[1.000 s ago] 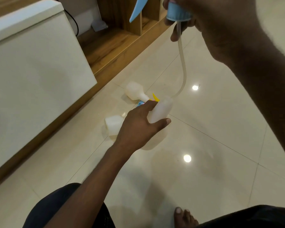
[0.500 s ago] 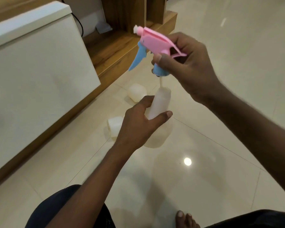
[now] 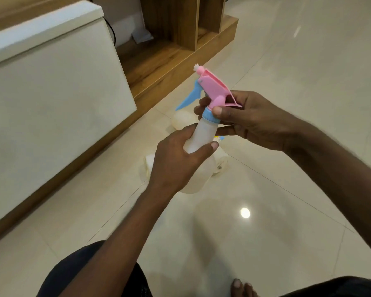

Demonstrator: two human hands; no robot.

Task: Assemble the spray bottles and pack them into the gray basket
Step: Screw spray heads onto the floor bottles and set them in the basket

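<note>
My left hand [image 3: 176, 161] grips a white plastic bottle [image 3: 199, 138] around its neck and shoulder, holding it upright above the floor. A pink spray head [image 3: 214, 88] with a blue trigger and a blue collar sits on the bottle's mouth. My right hand [image 3: 251, 118] pinches that collar between thumb and fingers. Behind my hands several more white bottles lie on the tiles, one [image 3: 182, 120] further back, one [image 3: 149, 166] at the left and one [image 3: 221, 161] at the right. A bit of a yellow and blue part [image 3: 220, 137] peeks out between them. The gray basket is not in view.
A white cabinet [image 3: 51, 99] with a wooden base fills the left side. A wooden shelf unit [image 3: 180, 24] stands at the back. Glossy cream floor tiles [image 3: 287, 189] spread to the right. My knees and a bare foot [image 3: 242, 288] are at the bottom edge.
My right hand lowered the spray head, feeding its long tube into the bottle until the blue collar met the bottle's mouth. The left hand kept hold of the bottle.
</note>
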